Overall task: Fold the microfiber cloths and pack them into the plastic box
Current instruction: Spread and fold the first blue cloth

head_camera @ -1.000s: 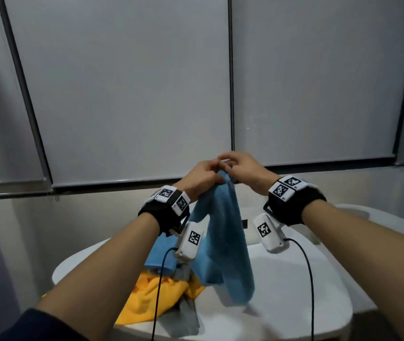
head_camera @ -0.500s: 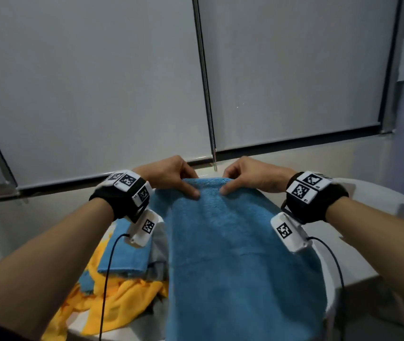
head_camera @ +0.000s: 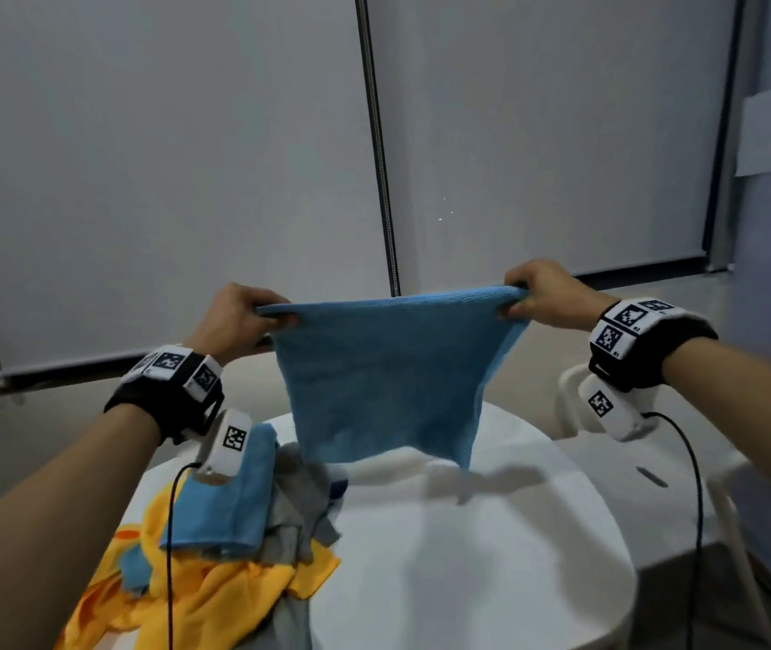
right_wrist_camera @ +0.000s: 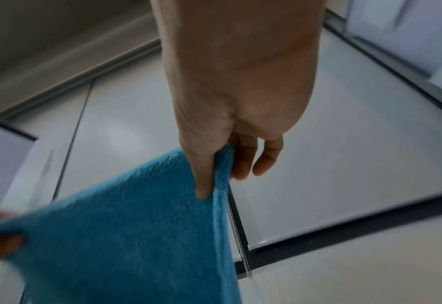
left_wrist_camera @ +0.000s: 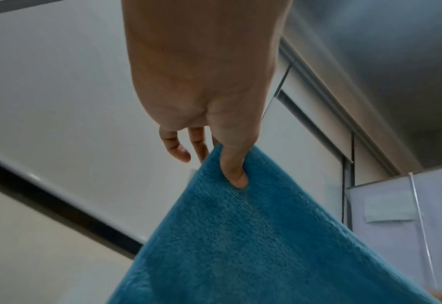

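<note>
The left hand [head_camera: 238, 316] and right hand [head_camera: 540, 293] each pinched a top corner of the blue cloth [head_camera: 388, 382], stretched above the white table [head_camera: 468, 555]; keeping its top edge taut and level would likely give a square fold.

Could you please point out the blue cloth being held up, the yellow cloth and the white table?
blue cloth [head_camera: 388, 382], head view, middle of the hanging panel.
yellow cloth [head_camera: 214, 598], head view, crumpled front part.
white table [head_camera: 468, 555], head view, bare top.
</note>
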Available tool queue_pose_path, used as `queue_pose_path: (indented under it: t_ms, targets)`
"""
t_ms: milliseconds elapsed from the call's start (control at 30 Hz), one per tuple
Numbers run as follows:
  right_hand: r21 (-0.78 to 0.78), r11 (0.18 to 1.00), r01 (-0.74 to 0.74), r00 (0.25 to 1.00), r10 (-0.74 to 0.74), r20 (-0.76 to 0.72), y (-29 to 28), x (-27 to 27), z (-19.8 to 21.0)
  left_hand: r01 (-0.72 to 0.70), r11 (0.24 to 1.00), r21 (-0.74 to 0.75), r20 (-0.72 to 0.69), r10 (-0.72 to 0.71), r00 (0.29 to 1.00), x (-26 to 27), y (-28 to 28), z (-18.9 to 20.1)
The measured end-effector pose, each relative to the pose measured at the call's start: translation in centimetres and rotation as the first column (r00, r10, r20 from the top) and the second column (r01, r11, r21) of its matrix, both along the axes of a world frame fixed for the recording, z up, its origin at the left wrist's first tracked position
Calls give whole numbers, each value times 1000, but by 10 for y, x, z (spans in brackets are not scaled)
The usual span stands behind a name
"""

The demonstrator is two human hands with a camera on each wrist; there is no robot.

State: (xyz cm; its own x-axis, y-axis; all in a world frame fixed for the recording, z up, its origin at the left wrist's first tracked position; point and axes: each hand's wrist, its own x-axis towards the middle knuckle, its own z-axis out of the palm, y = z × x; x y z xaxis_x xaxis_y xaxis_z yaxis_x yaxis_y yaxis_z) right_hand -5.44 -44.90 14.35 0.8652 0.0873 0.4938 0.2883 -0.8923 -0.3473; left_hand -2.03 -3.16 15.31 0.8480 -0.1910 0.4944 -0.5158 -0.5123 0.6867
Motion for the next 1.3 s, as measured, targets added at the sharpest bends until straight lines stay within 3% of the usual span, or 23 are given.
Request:
queue_pose_path:
  t_ms: [100, 200, 267, 333, 433, 533, 567, 600, 667, 767, 833, 1000, 1133, 1300]
  targets:
    - [183, 983, -16, 997, 30, -77, -11, 3, -32, 30, 994, 108, 41, -34, 999, 7, 11, -38]
    - [383, 922, -57, 969, 144, -203, -17, -3, -72, 143, 980, 137, -103, -130, 986, 2, 14, -85]
    - [417, 909, -25, 915, 189, -356, -18, -9, -95, 196, 967, 163, -196, -163, 967, -5, 14, -116]
    - [399, 917, 19, 791, 230, -567, -19, -15, -116, 270, 931, 248, -293, -193, 936, -8, 18, -144]
    - [378, 925, 44, 531, 299, -793, -25, -21, -139, 408, 857, 316, -471, -231, 851, -19, 23, -175]
    - [364, 931, 24, 260, 346, -901, -38, -22, -162, 544, 818, 188, -719, -262, 643, -35, 18, -196]
    - [357, 934, 19, 199, 347, -917, -44, -22, -173, 575, 806, 141, -772, -274, 574, -36, 16, -203]
    - [338, 941, 19, 166, 331, -929, -48, -22, -184, 592, 792, 153, -791, -261, 554, -35, 15, -210]
    - [274, 961, 39, 190, 262, -946, -53, -21, -203, 556, 802, 220, -761, -215, 612, -31, 7, -224]
    - [206, 971, 119, 359, 152, -921, -53, -20, -226, 321, 914, 248, -653, -88, 752, -21, -10, -248]
    - [218, 955, 201, 458, 104, -883, -51, -19, -239, 200, 954, 223, -617, -21, 787, -17, -25, -264]
    - [286, 892, 349, 613, 13, -790, -42, -12, -269, 39, 964, 261, -581, 125, 804, -3, -42, -299]
    - [245, 884, 399, 648, -82, -757, -32, -5, -286, -67, 938, 340, -534, 251, 808, 9, -40, -313]
    - [173, 881, 441, 696, -214, -685, -31, -2, -299, -99, 904, 416, -525, 327, 785, 18, -43, -322]
